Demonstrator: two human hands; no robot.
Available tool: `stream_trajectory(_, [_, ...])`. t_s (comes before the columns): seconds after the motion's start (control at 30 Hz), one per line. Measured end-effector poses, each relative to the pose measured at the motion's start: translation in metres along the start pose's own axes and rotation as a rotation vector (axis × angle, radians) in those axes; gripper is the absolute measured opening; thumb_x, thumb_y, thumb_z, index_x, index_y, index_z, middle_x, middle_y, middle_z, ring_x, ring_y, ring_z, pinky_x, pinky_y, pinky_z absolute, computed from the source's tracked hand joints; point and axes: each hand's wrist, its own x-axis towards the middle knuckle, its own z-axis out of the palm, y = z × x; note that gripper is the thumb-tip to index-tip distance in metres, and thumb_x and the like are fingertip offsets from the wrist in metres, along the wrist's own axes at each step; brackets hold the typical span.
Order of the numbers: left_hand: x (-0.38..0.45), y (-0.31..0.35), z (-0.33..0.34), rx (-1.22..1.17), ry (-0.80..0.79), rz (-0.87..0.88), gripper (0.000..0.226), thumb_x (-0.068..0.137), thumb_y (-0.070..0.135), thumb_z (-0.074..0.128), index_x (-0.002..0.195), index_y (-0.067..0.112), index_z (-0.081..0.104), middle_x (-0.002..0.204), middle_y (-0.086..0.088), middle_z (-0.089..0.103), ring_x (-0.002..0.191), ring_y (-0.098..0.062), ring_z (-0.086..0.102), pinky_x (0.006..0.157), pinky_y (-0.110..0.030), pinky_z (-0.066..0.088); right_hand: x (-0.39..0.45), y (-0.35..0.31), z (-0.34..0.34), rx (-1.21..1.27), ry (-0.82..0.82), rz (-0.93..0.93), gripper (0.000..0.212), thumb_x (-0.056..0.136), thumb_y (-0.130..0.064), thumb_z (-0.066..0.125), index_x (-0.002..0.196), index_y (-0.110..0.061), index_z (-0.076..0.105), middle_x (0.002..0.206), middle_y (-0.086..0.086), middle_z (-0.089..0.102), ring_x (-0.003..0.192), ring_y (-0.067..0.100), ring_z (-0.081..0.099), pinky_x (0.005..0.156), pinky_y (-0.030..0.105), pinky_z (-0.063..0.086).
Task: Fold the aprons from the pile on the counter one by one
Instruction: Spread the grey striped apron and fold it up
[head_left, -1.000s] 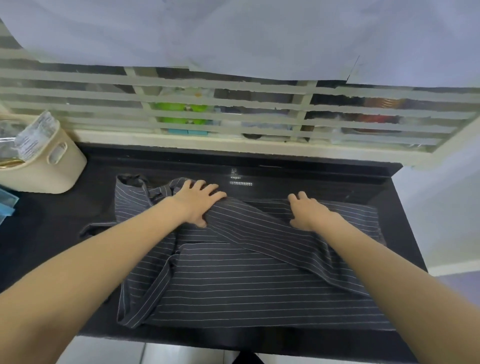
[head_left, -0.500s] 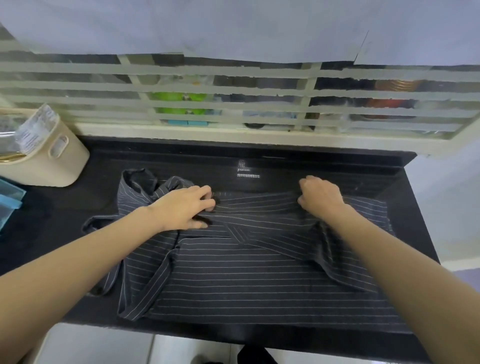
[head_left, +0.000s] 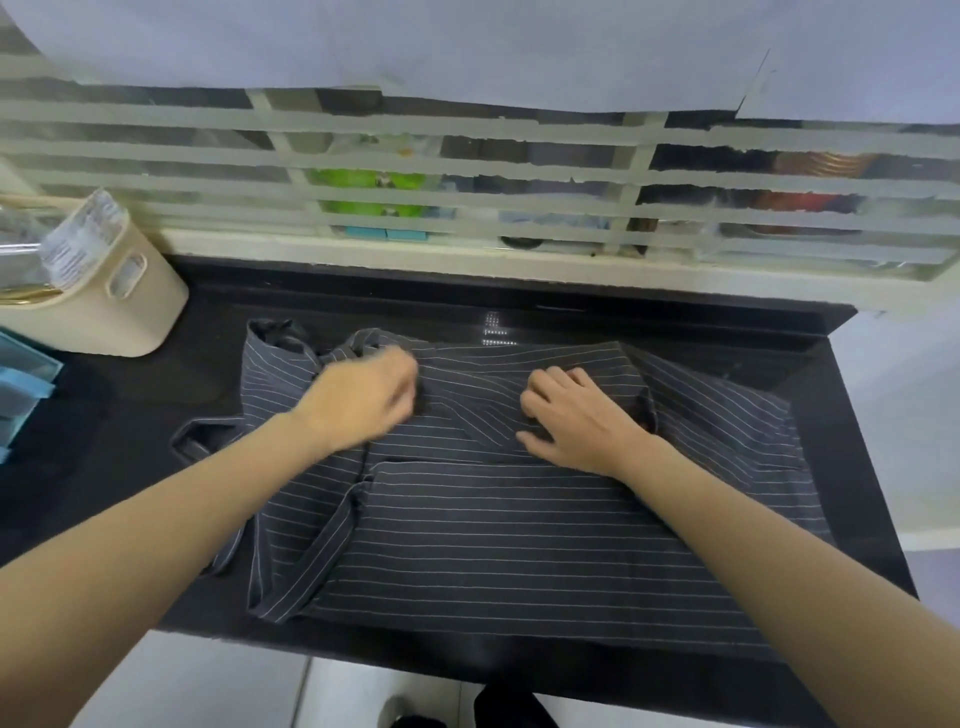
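Black counter (head_left: 810, 415) under a louvred window (head_left: 467, 171) carries the striped apron (head_left: 519, 540), spread across the middle of the frame with its near edge at the counter's front lip. The right hand (head_left: 582, 421) lies on a folded-over flap, fingers slightly bent, pressing rather than gripping. The left hand (head_left: 363, 400) is blurred; its grasp cannot be told. Loose straps (head_left: 332, 540) trail at centre left and could bunch inside the next fold. A beige bin (head_left: 104, 306) stands at upper left.

Both bare forearms reach forward and converge. Left hand (head_left: 363, 397), motion-blurred, has its fingers curled under; its grip cannot be told. Right hand (head_left: 576, 418) lies palm down, fingers bent.
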Motion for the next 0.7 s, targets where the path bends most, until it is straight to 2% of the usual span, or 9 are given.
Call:
stream_trajectory(0.07, [-0.014,0.006,0.013,0.152,-0.185,0.295,0.03,0.078,0.026,0.063,0.103,0.011,0.061,0.091,-0.004,0.06,0.068,-0.016,0.061,0.043,-0.024,0.051,-0.001,-0.004,0.0,-0.092,0.05,-0.063,0.032,0.079,-0.042,0.066,0.09,-0.012,0.063,0.096,0.006,0.06,0.085,0.022,0.059,0.074,0.035,0.05])
stream_trajectory(0.1, [-0.014,0.008,0.022,0.186,-0.207,0.318,0.044,0.071,0.029,0.071,0.109,0.01,0.062,0.098,-0.007,0.062,0.076,-0.019,0.063,0.049,-0.026,0.054,0.0,-0.006,-0.001,-0.123,0.059,-0.107,0.032,0.078,-0.041,0.067,0.091,-0.012,0.063,0.096,0.007,0.061,0.084,0.022,0.059,0.073,0.035,0.05])
stream_trajectory(0.2, [0.004,0.03,0.035,0.245,-0.252,0.183,0.074,0.066,0.038,0.078,0.13,0.009,0.052,0.126,-0.015,0.055,0.106,-0.031,0.058,0.079,-0.038,0.054,0.006,-0.02,0.007,-0.171,0.016,-0.265,0.031,0.076,-0.032,0.069,0.098,-0.011,0.062,0.101,0.01,0.062,0.084,0.023,0.06,0.07,0.034,0.052])
stream_trajectory(0.3, [0.021,0.051,0.051,0.293,-0.301,0.073,0.088,0.084,0.044,0.061,0.151,0.016,0.011,0.154,-0.013,0.018,0.137,-0.034,0.025,0.108,-0.047,0.028,0.005,-0.025,0.018,-0.138,-0.078,-0.056,0.047,0.078,-0.031,0.068,0.118,-0.01,0.056,0.122,0.013,0.056,0.101,0.028,0.059,0.08,0.038,0.052])
stream_trajectory(0.37, [0.03,0.059,0.056,0.283,-0.407,-0.028,0.082,0.09,0.046,0.052,0.151,0.016,0.005,0.154,-0.012,0.017,0.137,-0.032,0.025,0.11,-0.047,0.024,0.004,-0.025,0.023,-0.029,-0.148,0.154,0.06,0.088,-0.036,0.058,0.138,-0.009,0.038,0.14,0.013,0.039,0.12,0.029,0.046,0.094,0.038,0.046])
stream_trajectory(0.43, [0.036,0.059,0.064,0.301,-0.415,-0.046,0.062,0.095,0.04,0.046,0.146,0.012,0.022,0.148,-0.011,0.029,0.131,-0.031,0.034,0.105,-0.044,0.032,0.004,-0.026,0.027,0.045,-0.186,0.274,0.062,0.093,-0.04,0.051,0.142,-0.009,0.029,0.143,0.01,0.034,0.127,0.026,0.039,0.1,0.036,0.041])
stream_trajectory(0.5, [0.041,0.056,0.068,0.358,-0.387,-0.013,0.047,0.096,0.023,0.048,0.138,0.01,0.033,0.141,-0.011,0.036,0.125,-0.03,0.042,0.099,-0.04,0.038,0.008,-0.029,0.028,0.056,-0.18,0.317,0.06,0.094,-0.043,0.048,0.139,-0.008,0.032,0.142,0.009,0.035,0.128,0.024,0.037,0.1,0.035,0.04])
stream_trajectory(0.57, [0.046,0.049,0.066,0.408,-0.403,-0.005,0.045,0.093,0.012,0.051,0.134,0.009,0.036,0.136,-0.011,0.041,0.12,-0.028,0.048,0.097,-0.037,0.038,0.014,-0.031,0.031,0.048,-0.175,0.361,0.054,0.094,-0.04,0.048,0.137,-0.008,0.034,0.141,0.009,0.035,0.127,0.025,0.037,0.099,0.036,0.04])
stream_trajectory(0.7, [0.043,0.03,0.053,0.364,-0.416,-0.096,0.047,0.092,0.014,0.053,0.136,0.012,0.036,0.135,-0.008,0.046,0.119,-0.025,0.051,0.099,-0.034,0.038,0.023,-0.031,0.032,-0.02,-0.212,0.381,0.048,0.092,-0.015,0.056,0.135,-0.007,0.037,0.141,0.011,0.036,0.129,0.027,0.037,0.099,0.038,0.043])
